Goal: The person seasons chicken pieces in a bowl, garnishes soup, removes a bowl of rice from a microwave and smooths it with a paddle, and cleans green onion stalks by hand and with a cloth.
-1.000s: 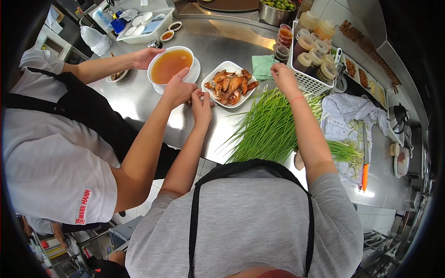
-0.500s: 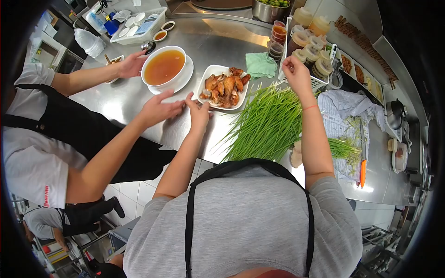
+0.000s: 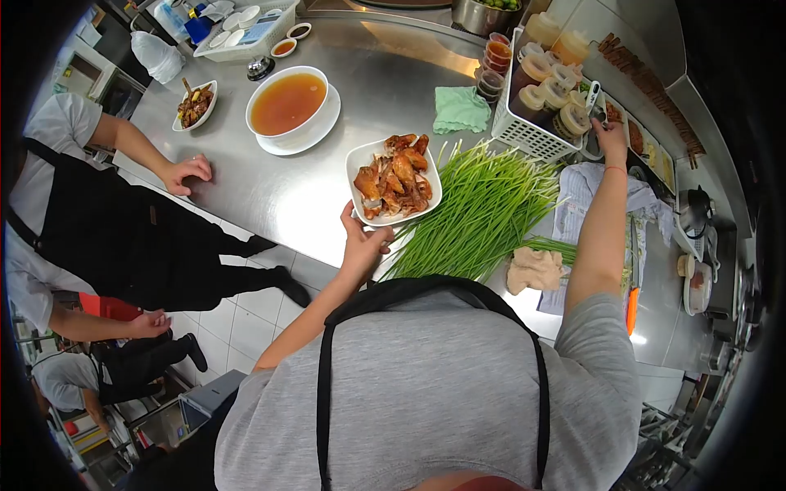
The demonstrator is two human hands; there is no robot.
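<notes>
Here's the left hand (image 3: 364, 244), right at the near left corner of the square white dish (image 3: 354, 168): thumb and forefinger parted, the forefinger against the rim. Whether they pinch it, I can't tell. Out goes the right arm, its right hand (image 3: 610, 137) well to the right of the dish and a little beyond it, fingers bent beside a white-handled tool (image 3: 593, 94); a hold on anything there, I can't make out.

Into the dish, then: browned meat pieces (image 3: 397, 180), piled high. Left of it and beyond, a round bowl (image 3: 322, 114) of amber broth (image 3: 286, 104) sits on a white saucer (image 3: 332, 131); farther left, a small bowl (image 3: 211, 106) of dark food. Beyond the dish to the right, a white basket (image 3: 532, 137) is packed with sauce bottles (image 3: 547, 86), with lidded sauce cups (image 3: 496, 54) just beside it.

And look at the green stalks (image 3: 483, 213), spread wide right beside the dish, filling the counter towards the basket! A green cloth (image 3: 460, 109) lies past the dish, a beige cloth (image 3: 535, 270) to its near right, an orange-handled knife (image 3: 632, 309) farther right, partly behind the right arm. Well left of the dish, a co-worker's hand (image 3: 188, 173) hovers by the counter edge, fingers curled.
</notes>
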